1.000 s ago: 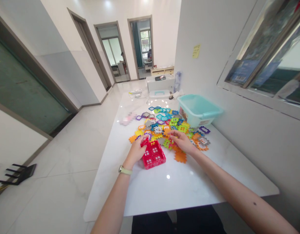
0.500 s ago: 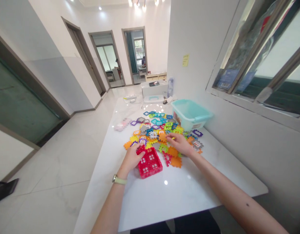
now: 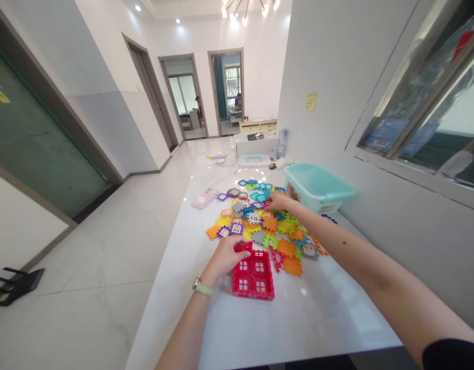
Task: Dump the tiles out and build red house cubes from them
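A red box (image 3: 256,275) of joined window panels lies on the white table in front of me. My left hand (image 3: 230,257) is closed on a red building panel (image 3: 243,246) at the box's far left corner, thumb on the near side. Farther off, my right hand (image 3: 280,201) reaches into a heap of toothed plastic building panels (image 3: 270,222). Its fingers point down and are pinched together beside a purple window panel (image 3: 257,205). A bit of red shows by the fingertips, but what they grip is too small to tell.
A turquoise plastic tub (image 3: 317,187) stands right of the heap, near the wall. Behind are a white box (image 3: 256,146) with a phone on it, a clear bottle (image 3: 282,143) and a white cable (image 3: 220,160). A blurred pink item (image 3: 206,199) lies at left.
My right hand has moved away from the orange panel, farther back into the heap. The left hand stays on the red panel at the box. The view has turned slightly left.
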The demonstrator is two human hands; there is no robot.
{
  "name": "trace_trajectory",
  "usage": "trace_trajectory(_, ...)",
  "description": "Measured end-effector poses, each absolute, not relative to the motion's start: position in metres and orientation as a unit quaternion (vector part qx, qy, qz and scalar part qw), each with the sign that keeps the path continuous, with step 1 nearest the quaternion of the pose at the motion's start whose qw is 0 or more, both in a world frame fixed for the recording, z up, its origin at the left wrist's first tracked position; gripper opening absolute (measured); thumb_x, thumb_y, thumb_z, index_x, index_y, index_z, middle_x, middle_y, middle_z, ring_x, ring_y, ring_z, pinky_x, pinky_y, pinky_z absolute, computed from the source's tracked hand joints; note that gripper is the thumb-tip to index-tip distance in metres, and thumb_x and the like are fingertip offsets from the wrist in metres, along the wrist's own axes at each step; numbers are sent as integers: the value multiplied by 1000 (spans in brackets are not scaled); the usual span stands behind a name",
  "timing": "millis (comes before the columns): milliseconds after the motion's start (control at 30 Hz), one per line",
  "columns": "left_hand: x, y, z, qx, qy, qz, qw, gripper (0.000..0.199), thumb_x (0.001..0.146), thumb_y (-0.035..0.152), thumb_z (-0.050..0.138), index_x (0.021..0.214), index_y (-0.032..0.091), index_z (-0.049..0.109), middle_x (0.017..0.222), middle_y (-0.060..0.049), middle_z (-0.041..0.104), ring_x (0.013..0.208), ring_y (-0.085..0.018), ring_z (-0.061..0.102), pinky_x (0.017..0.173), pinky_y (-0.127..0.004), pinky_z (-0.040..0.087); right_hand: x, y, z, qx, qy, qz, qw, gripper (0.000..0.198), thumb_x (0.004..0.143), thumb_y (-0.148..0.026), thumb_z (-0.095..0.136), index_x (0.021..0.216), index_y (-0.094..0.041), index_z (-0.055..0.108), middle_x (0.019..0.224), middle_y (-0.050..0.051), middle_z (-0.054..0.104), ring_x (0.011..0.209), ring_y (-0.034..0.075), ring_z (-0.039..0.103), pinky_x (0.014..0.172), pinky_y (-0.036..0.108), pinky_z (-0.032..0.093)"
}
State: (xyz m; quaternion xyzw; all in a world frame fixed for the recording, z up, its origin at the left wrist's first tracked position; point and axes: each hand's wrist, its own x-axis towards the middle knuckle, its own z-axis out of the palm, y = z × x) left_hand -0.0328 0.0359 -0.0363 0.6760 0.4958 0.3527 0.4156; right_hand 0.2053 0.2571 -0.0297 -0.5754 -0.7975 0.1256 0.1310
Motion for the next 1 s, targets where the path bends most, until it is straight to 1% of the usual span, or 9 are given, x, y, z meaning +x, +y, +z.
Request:
trace_trajectory(67, -34, 36, -35, 677, 502, 356, 405, 21, 74, 15, 68, 94, 16, 72, 92, -4, 75, 84, -20, 68, 81, -30, 51, 201, 264, -29, -579, -800, 120, 100, 32, 45, -38, 87, 57, -19, 65, 77, 11, 71, 92, 34, 63, 82, 40, 47)
trace_trajectory(267, -34, 35, -31, 687, 507, 365, 372, 21, 73, 13, 67, 93, 18, 72, 94, -3, 75, 89, -21, 68, 85, -32, 51, 204, 251, -31, -541, -829, 120, 77, 19, 58, -30, 79, 65, -19, 66, 76, 10, 71, 85, 29, 65, 76, 33, 47)
trace_trajectory(367, -33, 34, -32, 682, 504, 371, 379, 23, 73, 12, 68, 94, 17, 72, 95, -4, 75, 89, -21, 68, 85, -33, 51, 212, 242, -29, -526, -834, 122, 115, 39, 56, -30, 81, 91, -18, 69, 89, 9, 72, 86, 27, 65, 76, 31, 47)
trace_trajectory(433, -32, 35, -34, 677, 503, 376, 385, 25, 72, 12, 69, 97, 17, 71, 95, -4, 75, 88, -20, 69, 84, -32, 52, 217, 237, -28, -519, -832, 121, 152, 48, 60, -30, 79, 104, -17, 66, 95, 9, 71, 88, 26, 64, 77, 30, 47)
trace_trajectory(500, -32, 35, -35, 672, 505, 382, 385, 28, 71, 13, 71, 98, 18, 71, 95, -4, 75, 88, -20, 69, 83, -32, 52, 221, 232, -26, -515, -828, 120, 186, 36, 68, -27, 71, 103, -16, 66, 86, 6, 70, 81, 23, 63, 74, 29, 47)
trace_trajectory(600, -31, 36, -35, 669, 505, 387, 385, 27, 71, 15, 71, 98, 17, 71, 95, -5, 75, 87, -20, 69, 82, -32, 53, 225, 219, -23, -505, -823, 120, 232, 17, 80, -25, 57, 89, -17, 69, 69, 2, 64, 69, 19, 59, 68, 28, 46)
trace_trajectory(767, -30, 35, -34, 680, 505, 390, 361, 20, 74, 15, 70, 94, 17, 72, 93, -4, 75, 87, -20, 69, 83, -32, 52, 226, 166, -16, -477, -812, 122, 315, 25, 89, -36, 49, 90, -19, 66, 81, 5, 63, 71, 18, 57, 67, 29, 45)
trace_trajectory(867, -28, 33, -33, 680, 509, 394, 351, 21, 75, 16, 70, 96, 18, 72, 95, -4, 75, 88, -20, 69, 84, -32, 52, 222, 120, -16, -440, -793, 179, 382, 22, 90, -38, 51, 93, -20, 63, 88, 6, 64, 74, 19, 58, 64, 29, 46)
trace_trajectory(1000, -24, 33, -33, 676, 512, 396, 352, 22, 76, 16, 70, 98, 18, 71, 97, -4, 74, 91, -20, 69, 87, -32, 52, 211, 75, -17, -433, -792, 238, 358, 19, 92, -33, 50, 97, -20, 63, 81, 4, 67, 64, 16, 58, 58, 27, 44)
